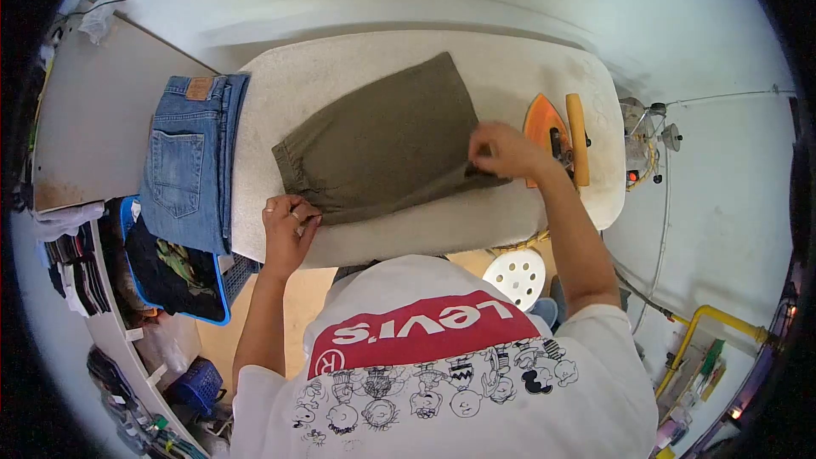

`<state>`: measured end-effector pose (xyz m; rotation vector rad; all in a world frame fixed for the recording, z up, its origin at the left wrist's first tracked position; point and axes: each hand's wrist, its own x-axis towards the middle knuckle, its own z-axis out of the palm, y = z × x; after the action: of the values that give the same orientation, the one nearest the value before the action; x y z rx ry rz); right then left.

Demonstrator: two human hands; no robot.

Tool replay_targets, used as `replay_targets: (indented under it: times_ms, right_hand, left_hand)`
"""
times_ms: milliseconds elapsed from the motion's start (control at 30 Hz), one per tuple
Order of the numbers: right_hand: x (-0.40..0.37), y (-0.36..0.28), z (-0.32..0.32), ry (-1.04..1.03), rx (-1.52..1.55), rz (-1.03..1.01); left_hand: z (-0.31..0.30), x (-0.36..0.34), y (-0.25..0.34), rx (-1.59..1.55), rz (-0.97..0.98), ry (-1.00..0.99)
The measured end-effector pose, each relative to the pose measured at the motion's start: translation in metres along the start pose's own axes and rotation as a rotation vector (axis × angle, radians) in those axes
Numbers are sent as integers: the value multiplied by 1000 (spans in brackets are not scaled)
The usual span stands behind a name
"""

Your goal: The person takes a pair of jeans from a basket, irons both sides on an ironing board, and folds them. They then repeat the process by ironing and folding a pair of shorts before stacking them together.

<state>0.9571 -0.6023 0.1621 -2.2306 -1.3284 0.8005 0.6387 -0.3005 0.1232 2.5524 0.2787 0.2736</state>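
Note:
A pair of olive-green shorts [387, 140] lies folded on the padded ironing board [340, 59], its waistband towards the left and the leg end towards the right. My left hand [287, 225] pinches the near corner of the waistband. At the near right corner of the leg, my right hand [507, 153] has its fingers curled together on the fabric, and a small dark fold shows beneath them. An orange iron [544, 123] rests just right of that hand, with a tan wooden-looking bar [577, 136] alongside it.
Folded blue jeans [177, 166] hang over the board's left end. Below them is a blue-rimmed basket [223, 310] of dark clothes. A white perforated stool seat [515, 279] stands under the near edge. A yellow pipe [722, 310] runs at the right wall.

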Motion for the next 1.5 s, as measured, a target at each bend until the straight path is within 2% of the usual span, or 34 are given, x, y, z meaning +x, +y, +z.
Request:
replay_targets:
  times_ms: [67, 133, 167, 233, 300, 367, 433, 567, 667, 733, 800, 900, 967, 1033, 1067, 1100, 1133, 1167, 1200, 1233, 1267, 1333, 1367, 1433, 1467, 1500]
  right_hand:
    - [29, -3, -11, 10, 28, 14]
    - [47, -12, -14, 65, -375, 266]
    - [48, -13, -5, 65, -377, 264]
    - [42, -12, 26, 601, -317, -20]
    - [25, -28, 49, 601, -274, -87]
    - [8, -34, 66, 599, -228, -154]
    - [-6, -26, 74, 668, -181, 37]
    - [-12, -1, 70, 649, -203, 55]
    - [-9, 5, 62, 535, -208, 168]
    - [-10, 9, 61, 488, -235, 199]
    - [-13, 10, 60, 439, -217, 201]
    - [-16, 9, 56, 346, -179, 207]
    - [-19, 9, 49, 302, -161, 212]
    - [-21, 11, 41, 246, 58, 238]
    - [-20, 12, 37, 249, 62, 242]
    - [-17, 13, 33, 296, 211, 209]
    - [-13, 15, 31, 341, 359, 175]
    - [-5, 19, 32, 344, 362, 180]
    - [5, 25, 35, 437, 339, 173]
    - [9, 30, 40, 529, 314, 164]
    - [9, 34, 46, 529, 316, 165]
    - [11, 38, 51, 633, 84, 197]
    - [8, 39, 54, 627, 87, 192]
    - [-3, 31, 59, 679, -96, 340]
    - [-5, 25, 61, 676, -92, 331]
    - [-8, 18, 63, 640, -149, 414]
  left_hand:
    - [-2, 1, 3, -8, -24, 19]
    - [-1, 1, 5, -19, -43, 36]
    - [1, -1, 5, -2, -61, 89]
    - [4, -4, 9, 12, -88, 149]
    - [6, -8, 22, 109, -64, 192]
    - [12, -12, 32, 70, -34, 152]
    - [22, -10, 39, 6, 6, 118]
    - [45, 15, 59, -19, 84, 65]
    - [75, 48, 69, -79, 149, 94]
    - [88, 78, 84, -87, 168, 59]
    - [95, 110, 106, -97, 161, -69]
    - [120, 137, 117, -76, 238, -78]
    - [125, 144, 118, -82, 208, -154]
    - [125, 149, 116, -83, 181, -235]
    - [123, 150, 112, -291, 67, -284]
    - [119, 152, 109, -498, -51, -333]
    - [117, 155, 108, -498, -48, -339]
    - [115, 157, 107, -529, -124, -315]
    - [114, 160, 107, -559, -201, -289]
    - [118, 160, 106, -522, -118, -115]
    - [120, 158, 104, -521, -118, -117]
    - [107, 154, 104, -563, -129, 68]
    - [103, 144, 102, -559, -136, 72]
    - [92, 117, 99, -255, 100, 156]
    - [90, 100, 103, -249, 94, 160]
    - [89, 81, 109, -150, 208, 56]
